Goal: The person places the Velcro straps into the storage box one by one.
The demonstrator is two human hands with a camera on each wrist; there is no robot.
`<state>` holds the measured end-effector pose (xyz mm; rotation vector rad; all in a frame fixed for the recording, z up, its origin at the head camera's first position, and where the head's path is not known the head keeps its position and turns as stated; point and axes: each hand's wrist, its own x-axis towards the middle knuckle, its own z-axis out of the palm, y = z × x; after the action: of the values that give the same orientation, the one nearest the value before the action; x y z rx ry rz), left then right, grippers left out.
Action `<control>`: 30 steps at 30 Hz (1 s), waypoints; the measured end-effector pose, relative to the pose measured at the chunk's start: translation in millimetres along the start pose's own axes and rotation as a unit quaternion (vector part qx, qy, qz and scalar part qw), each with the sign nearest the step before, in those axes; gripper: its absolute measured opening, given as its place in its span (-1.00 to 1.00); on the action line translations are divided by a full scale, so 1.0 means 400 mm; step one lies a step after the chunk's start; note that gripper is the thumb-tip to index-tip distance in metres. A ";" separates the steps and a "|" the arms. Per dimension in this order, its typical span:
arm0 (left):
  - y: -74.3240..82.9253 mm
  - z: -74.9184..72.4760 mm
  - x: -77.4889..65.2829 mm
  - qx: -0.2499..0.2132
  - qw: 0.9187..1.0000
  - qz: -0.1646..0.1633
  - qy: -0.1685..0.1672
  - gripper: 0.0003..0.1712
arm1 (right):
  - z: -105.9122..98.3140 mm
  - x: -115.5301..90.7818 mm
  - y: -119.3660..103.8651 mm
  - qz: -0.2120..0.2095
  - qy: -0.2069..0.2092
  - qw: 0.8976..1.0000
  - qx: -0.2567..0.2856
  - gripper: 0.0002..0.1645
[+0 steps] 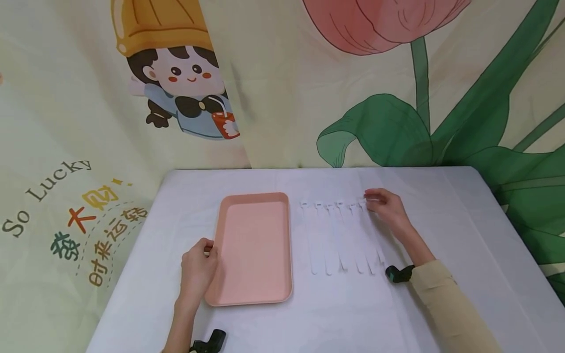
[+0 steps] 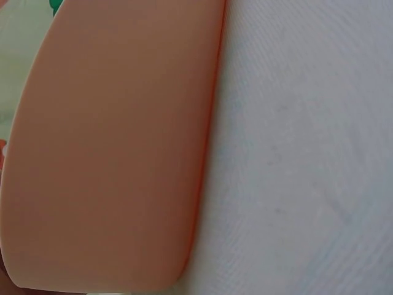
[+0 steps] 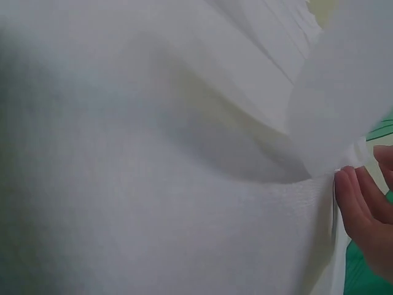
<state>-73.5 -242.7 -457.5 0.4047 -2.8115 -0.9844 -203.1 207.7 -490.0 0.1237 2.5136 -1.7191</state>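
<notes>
A pink rectangular tray (image 1: 253, 250) lies on the white-covered table. My left hand (image 1: 198, 267) grips its left rim with curled fingers; in the left wrist view the tray's side wall (image 2: 116, 147) fills much of the picture and that hand is nearly all hidden. Right of the tray, several thin, whitish strips (image 1: 328, 240) lie in a row, with small heads at the far end and curled near ends. My right hand (image 1: 388, 208) pinches the far end of the rightmost strip. Up close, the right wrist view shows a translucent white strip (image 3: 334, 98) beside the right fingers (image 3: 356, 203).
White cloth covers the table (image 1: 335, 318), whose far edge meets a printed fabric backdrop (image 1: 273, 98). Black wrist cameras sit at the left wrist (image 1: 209, 341) and the right wrist (image 1: 399, 273).
</notes>
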 end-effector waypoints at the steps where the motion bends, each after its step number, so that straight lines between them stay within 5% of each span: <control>1: -0.001 -0.001 -0.001 0.000 1.000 0.001 -0.001 -0.76 | 0.002 0.000 0.000 0.004 -0.001 1.000 -0.003 -0.53; 19: -0.007 -0.004 -0.006 -0.001 1.000 0.001 0.002 -0.78 | 0.012 -0.008 0.000 0.023 -0.004 0.999 -0.039 -0.63; 30: -0.009 0.008 -0.001 -0.007 1.000 0.003 0.002 -0.78 | -0.020 -0.026 -0.022 -0.007 0.021 0.999 -0.049 -0.67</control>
<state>-73.2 -243.4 -462.0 0.3956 -2.7999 -1.0005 -194.2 211.8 -477.7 0.1364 2.6301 -1.6105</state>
